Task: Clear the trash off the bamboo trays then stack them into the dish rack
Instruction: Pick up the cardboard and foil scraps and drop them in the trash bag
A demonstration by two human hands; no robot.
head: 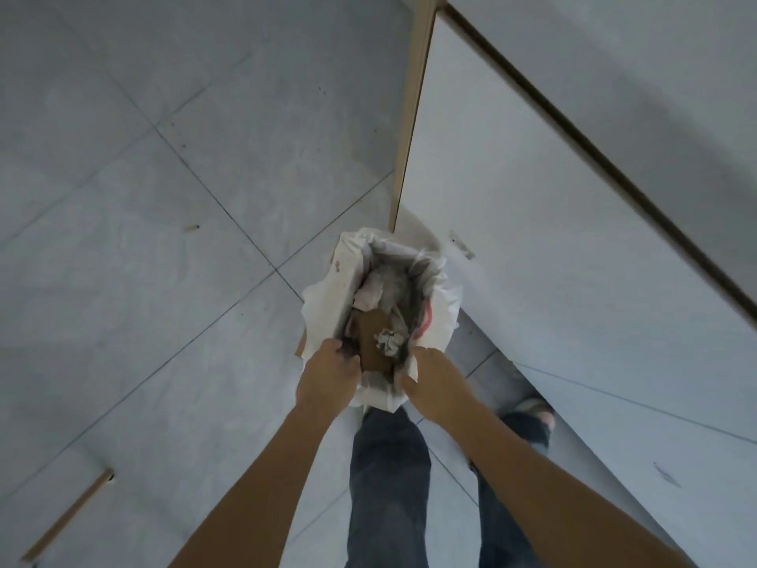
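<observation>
- A bamboo tray (375,342) sits at the centre of the frame, tipped down into a trash bin (327,305) lined with a white plastic bag; only its brown middle shows between the 2 hands.
- The left hand (327,373) is closed on the tray's left edge, fingers curled down over it, just below centre.
- The right hand (430,383) is at the tray's right side, beside the bag's rim; its fingers are hidden, so I cannot tell whether this grip is pinching the tray, the bag or both.
- A crumpled paper wad (388,342) lies on the tray's upper part.
- Inside the bag, above the tray, more crumpled trash (379,286) is piled.
- A white cabinet door (512,198) fills the right of the frame; grey floor tiles (143,198) fill the left.
- Legs in blue jeans (389,485) stand at lower centre.
</observation>
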